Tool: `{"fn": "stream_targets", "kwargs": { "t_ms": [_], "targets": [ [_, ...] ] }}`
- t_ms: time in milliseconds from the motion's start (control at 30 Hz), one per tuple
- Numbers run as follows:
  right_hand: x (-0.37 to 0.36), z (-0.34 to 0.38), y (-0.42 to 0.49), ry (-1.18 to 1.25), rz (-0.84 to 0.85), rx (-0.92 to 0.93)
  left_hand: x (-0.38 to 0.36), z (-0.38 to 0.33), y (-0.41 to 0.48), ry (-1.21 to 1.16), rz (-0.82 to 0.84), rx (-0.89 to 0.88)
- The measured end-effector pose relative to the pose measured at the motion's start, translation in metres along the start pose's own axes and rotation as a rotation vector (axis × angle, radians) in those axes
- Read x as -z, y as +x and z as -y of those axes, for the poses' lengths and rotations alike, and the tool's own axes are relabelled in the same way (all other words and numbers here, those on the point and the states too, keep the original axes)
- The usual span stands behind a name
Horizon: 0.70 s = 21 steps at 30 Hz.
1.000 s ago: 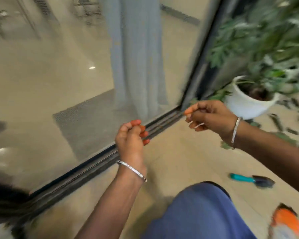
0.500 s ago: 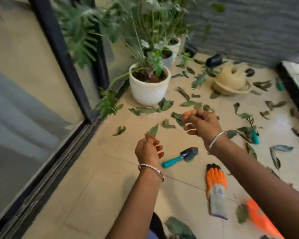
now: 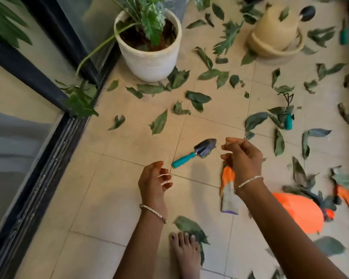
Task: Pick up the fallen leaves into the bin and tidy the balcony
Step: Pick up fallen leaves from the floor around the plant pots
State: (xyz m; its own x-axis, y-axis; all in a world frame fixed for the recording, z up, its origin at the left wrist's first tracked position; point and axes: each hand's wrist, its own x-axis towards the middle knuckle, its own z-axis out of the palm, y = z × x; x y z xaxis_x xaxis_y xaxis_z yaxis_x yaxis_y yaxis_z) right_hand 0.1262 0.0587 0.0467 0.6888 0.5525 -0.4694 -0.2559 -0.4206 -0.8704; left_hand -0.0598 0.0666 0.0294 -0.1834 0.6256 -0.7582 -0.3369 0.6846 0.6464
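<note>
toes (image 3: 186, 241) first, at the floor's (image 3: 113, 198) near edge, with one fallen leaf (image 3: 186, 226) touching them, its long axis slanting away to my left. my left hand (image 3: 154, 184) hangs nearer it than my right hand (image 3: 243, 156). both are loosely curled and empty. beyond lies the trowel (image 3: 193, 154), then more leaves (image 3: 159, 122) scattered toward the white pot (image 3: 149, 57). i cannot tell where the bin is.

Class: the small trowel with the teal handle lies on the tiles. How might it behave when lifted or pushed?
The trowel looks rigid, so it probably keeps its shape. Its round handle might let it roll. It is small, so likely light.
</note>
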Motion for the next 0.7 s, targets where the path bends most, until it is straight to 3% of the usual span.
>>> {"fn": "stream_targets", "kwargs": {
  "t_ms": [333,700],
  "targets": [
    [0.031,0.115,-0.080,0.035,-0.110,-0.158,0.001,-0.117,-0.096,-0.018,-0.105,0.077],
    [0.027,0.253,-0.127,0.003,-0.055,-0.270,-0.040,-0.257,-0.184,-0.026,-0.165,0.140]
  ]
}}
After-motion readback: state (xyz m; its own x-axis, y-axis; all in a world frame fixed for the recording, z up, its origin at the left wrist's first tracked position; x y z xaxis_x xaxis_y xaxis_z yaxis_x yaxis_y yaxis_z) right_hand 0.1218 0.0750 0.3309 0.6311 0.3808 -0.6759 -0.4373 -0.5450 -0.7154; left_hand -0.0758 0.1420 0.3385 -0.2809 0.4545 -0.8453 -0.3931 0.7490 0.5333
